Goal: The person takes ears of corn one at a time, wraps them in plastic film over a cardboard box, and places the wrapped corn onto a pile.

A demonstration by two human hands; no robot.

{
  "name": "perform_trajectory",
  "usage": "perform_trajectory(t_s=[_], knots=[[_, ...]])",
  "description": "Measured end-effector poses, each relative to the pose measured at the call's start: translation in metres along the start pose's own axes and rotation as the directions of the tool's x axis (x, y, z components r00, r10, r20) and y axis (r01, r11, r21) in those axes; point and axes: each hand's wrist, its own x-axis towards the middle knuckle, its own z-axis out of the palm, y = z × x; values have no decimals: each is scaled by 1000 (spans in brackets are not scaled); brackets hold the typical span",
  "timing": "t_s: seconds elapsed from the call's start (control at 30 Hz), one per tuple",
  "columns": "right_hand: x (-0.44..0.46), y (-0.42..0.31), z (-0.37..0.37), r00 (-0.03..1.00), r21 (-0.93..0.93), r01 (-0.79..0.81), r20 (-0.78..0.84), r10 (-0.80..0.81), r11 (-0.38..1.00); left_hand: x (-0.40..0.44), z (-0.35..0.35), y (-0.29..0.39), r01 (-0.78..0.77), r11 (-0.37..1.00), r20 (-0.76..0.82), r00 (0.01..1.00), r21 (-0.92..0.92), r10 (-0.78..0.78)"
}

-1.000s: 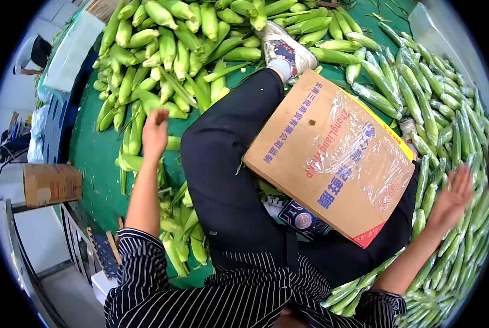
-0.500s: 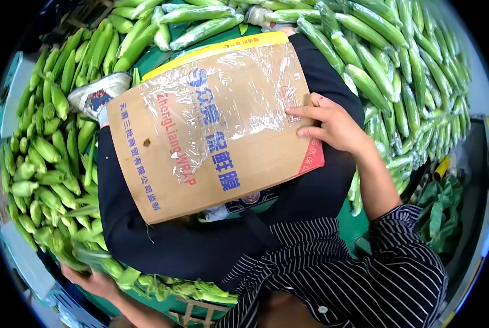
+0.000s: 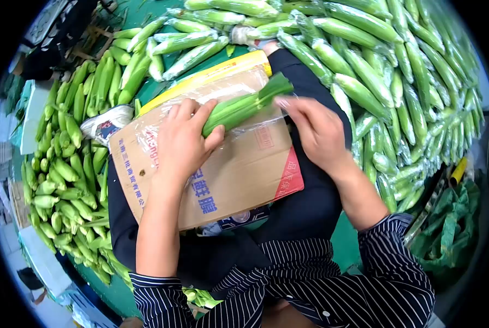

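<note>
My left hand (image 3: pixel 187 134) is closed around an unwrapped ear of corn (image 3: pixel 239 111) in its green husk, holding it slantwise over the box. The ear's leafy end points to the upper right. Close beside that end is my right hand (image 3: pixel 315 131), its fingers bent and the fingertips smeared by motion, so its grip cannot be made out. Across the lap lies a flat cardboard box (image 3: pixel 244 175) with blue and red print. Clear plastic film (image 3: pixel 250 131) covers part of its top, and a yellow strip (image 3: pixel 211 76) runs along its far edge.
Unwrapped ears of corn (image 3: pixel 64 186) are heaped at the left. Film-wrapped ears (image 3: pixel 375 93) are piled along the back and right. A shoe (image 3: pixel 109 123) shows by the box's left edge. At the lower right lies a crumpled green bag (image 3: pixel 446 229).
My left hand has come from the corn heap at the lower left to above the box, bringing an ear of corn. My right hand has moved off the box's right edge toward the ear's end.
</note>
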Motion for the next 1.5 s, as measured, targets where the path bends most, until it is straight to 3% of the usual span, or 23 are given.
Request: perform_trajectory(t_s=[0.07,0.1,0.17,0.2,0.3,0.4,0.5,0.57,0.63,0.7,0.73,0.77,0.83,0.87,0.97,1.0,1.03,1.1,1.2,1.3,1.33,1.43,1.5], knots=[[40,6,28,968,-78,48,250,-27,996,4,2,-9,13,999,18,1000,-32,-12],[48,17,47,910,-67,206,379,-167,976,-2,1,-14,-70,997,-101,993,-44,65],[62,23,72,863,-204,301,475,-174,932,-24,-6,-29,-232,972,-333,919,-29,210],[64,31,80,861,-184,341,454,-229,922,-59,-10,-35,-138,982,-437,897,-131,68],[62,46,86,874,-187,410,360,-326,893,-129,-23,-43,293,955,-65,953,-54,-296],[62,42,86,833,-200,492,390,-392,847,-151,-3,-60,435,898,-65,900,62,-431],[53,25,72,771,-237,530,535,-345,814,-166,11,-59,513,667,-373,564,-540,-736],[22,-9,64,737,-88,535,536,-413,840,-188,-1,-37,299,706,-549,463,-642,-696],[-6,-37,60,699,47,432,614,-367,901,-220,9,-11,190,696,-561,463,-693,-686],[-23,-63,61,642,50,306,727,-244,951,-219,8,26,195,775,-377,786,-601,-490],[-23,-71,62,597,49,247,779,-192,968,-204,2,31,181,904,-350,879,-387,-326],[-15,-71,63,677,-22,326,703,-217,945,-182,0,27,123,981,-281,946,-150,-162],[6,-69,65,805,-188,436,518,-289,880,-137,7,4,256,965,-127,957,-59,-261],[17,-64,64,849,-224,349,485,-207,910,-101,-3,-7,298,954,-48,954,37,-296],[52,-64,73,865,-138,101,502,-19,985,15,-14,-62,229,869,-442,897,439,-14],[57,-60,82,876,-195,207,473,-93,959,43,-12,-78,239,908,-484,874,343,-47],[58,-51,94,876,-255,304,453,-165,918,57,-23,-74,281,959,-348,902,21,-257],[70,-16,115,910,-272,274,385,-156,923,47,-21,-68,372,771,-42,889,-517,-456],[95,5,123,882,-208,126,471,-13,970,-14,-1,-53,11,986,-255,966,167,32],[95,-25,89,697,-83,99,717,-10,992,-36,8,-56,-79,947,-339,922,312,189],[84,-34,87,753,77,104,645,-129,992,-38,-3,-55,-160,920,-326,902,358,284],[89,-43,46,466,69,-124,885,-3,990,-55,-13,-31,-140,990,-155,979,-26,134],[109,-52,48,384,-229,59,904,190,972,-57,-26,-12,-39,997,103,994,-68,46]])
